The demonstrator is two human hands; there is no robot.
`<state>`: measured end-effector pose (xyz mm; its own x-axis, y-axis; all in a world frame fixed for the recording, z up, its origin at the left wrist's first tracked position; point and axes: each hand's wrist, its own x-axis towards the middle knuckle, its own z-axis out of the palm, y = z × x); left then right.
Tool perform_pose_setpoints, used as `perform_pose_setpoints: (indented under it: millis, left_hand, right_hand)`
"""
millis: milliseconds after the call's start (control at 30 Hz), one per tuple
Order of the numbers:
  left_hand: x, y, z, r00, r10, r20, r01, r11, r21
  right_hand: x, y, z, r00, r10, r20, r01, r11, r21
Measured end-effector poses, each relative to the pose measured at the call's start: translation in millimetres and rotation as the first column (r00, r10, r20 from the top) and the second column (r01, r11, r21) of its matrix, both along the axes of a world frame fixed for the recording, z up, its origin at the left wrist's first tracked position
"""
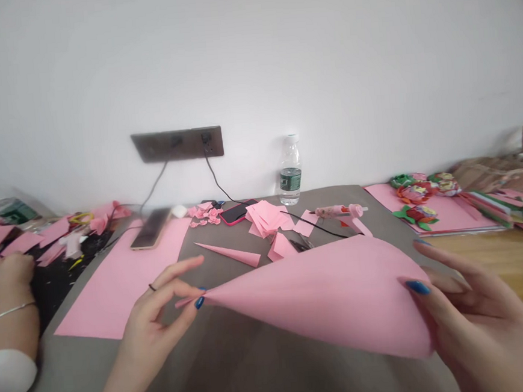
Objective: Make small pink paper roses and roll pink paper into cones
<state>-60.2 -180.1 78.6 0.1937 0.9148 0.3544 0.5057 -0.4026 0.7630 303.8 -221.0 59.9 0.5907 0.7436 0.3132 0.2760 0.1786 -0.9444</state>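
Note:
A large pink paper cone (324, 303) spans the space between my two hands, above the grey table cover. My left hand (162, 315) pinches its narrow, twisted tip between thumb and finger. At the wide end, my right hand (469, 306) grips the rim, thumb on the outside and other fingers partly hidden behind the paper. Behind the cone lie a slim rolled pink paper cone (232, 254), a stack of pink paper squares (267, 216) and a pink glue gun (342, 212). Scissors (302, 243) show partly beside a folded pink piece.
A pink sheet (115, 292) lies left with a phone (152, 229) on it. A water bottle (290, 172) stands by the wall, near a cable from the socket panel (178, 144). Paper flowers (417, 193) sit right. Another person's arm (9, 300) is at far left.

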Motion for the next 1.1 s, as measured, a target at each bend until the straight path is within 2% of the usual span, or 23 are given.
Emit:
perform_pose_setpoints:
  millis: [67,133,200,233,333,433,500,567,700,933,1100]
  left_hand:
    - [1.4,-3.2,7.0,0.998,-0.027,-0.056,0.025,0.999,-0.032]
    - [4.9,-6.4,14.0,0.994,-0.038,-0.099,0.036,0.999,-0.014]
    - [10.1,-9.7,20.9,0.990,-0.050,-0.134,0.059,0.996,0.066]
    - [13.3,-11.5,24.4,0.986,-0.063,-0.154,0.081,0.990,0.114]
    - [24.2,-17.1,34.4,0.967,-0.120,-0.226,0.173,0.958,0.229]
    - [34.0,-21.7,42.2,0.944,-0.175,-0.279,0.256,0.923,0.286]
    - [37.6,-23.8,45.2,0.937,-0.189,-0.294,0.278,0.913,0.298]
    - [38.6,-25.3,46.5,0.938,-0.185,-0.294,0.273,0.916,0.294]
    - [36.5,-26.9,46.6,0.939,-0.204,-0.275,0.278,0.924,0.264]
    - [37.4,-28.0,48.1,0.941,-0.208,-0.268,0.274,0.932,0.238]
    - [35.2,-29.5,53.3,0.967,-0.074,-0.244,0.149,0.941,0.305]
  right_hand:
    - [5.0,1.6,8.2,0.965,0.041,0.258,-0.029,0.998,-0.050]
    - [6.5,4.9,18.5,0.845,0.070,0.531,-0.024,0.995,-0.093]
    - [-0.2,7.0,30.3,0.720,0.051,0.692,-0.016,0.998,-0.057]
    - [-7.7,7.2,36.5,0.684,0.055,0.727,-0.047,0.998,-0.032]
    - [-44.8,5.6,53.8,0.599,0.206,0.774,-0.294,0.956,-0.027]
    - [-88.1,5.4,66.0,0.484,0.367,0.795,-0.568,0.822,-0.034]
    - [-109.1,6.9,69.2,0.478,0.433,0.765,-0.635,0.771,-0.039]
    - [-120.5,8.5,68.4,0.497,0.479,0.724,-0.657,0.752,-0.047]
    - [-124.8,9.8,61.7,0.526,0.513,0.678,-0.669,0.742,-0.042]
    - [-127.1,10.7,61.2,0.481,0.544,0.688,-0.691,0.718,-0.084]
    - [-126.1,12.3,57.9,0.542,0.508,0.669,-0.658,0.752,-0.038]
